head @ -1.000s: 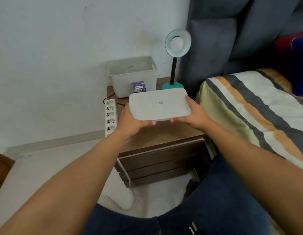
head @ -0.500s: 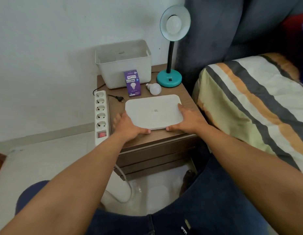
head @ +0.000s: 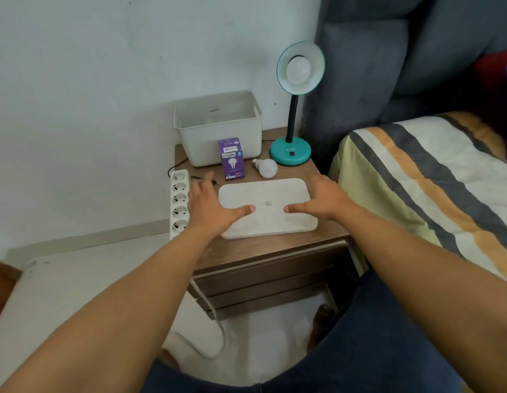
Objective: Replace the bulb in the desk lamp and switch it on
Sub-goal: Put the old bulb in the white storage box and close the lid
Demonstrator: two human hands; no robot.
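A teal desk lamp [head: 291, 150] stands at the back right of the wooden nightstand [head: 263, 251], with a white bulb [head: 297, 70] in its round shade. A loose white bulb [head: 266, 167] lies on the wood beside a purple bulb box [head: 232, 160]. A flat white lid [head: 268, 208] lies on the nightstand's front. My left hand [head: 211, 205] hovers over the lid's left edge and my right hand [head: 322, 198] over its right edge, both with fingers spread and holding nothing.
An open white bin [head: 218, 129] sits at the back against the wall. A white power strip [head: 179, 202] hangs along the nightstand's left side, with a black plug [head: 202, 180] lying near it. A striped bed [head: 428, 177] borders the right side.
Both hands lowered the white lid onto the nightstand, then let go of it and lifted with fingers spread. The loose bulb and the purple box came into view behind it.
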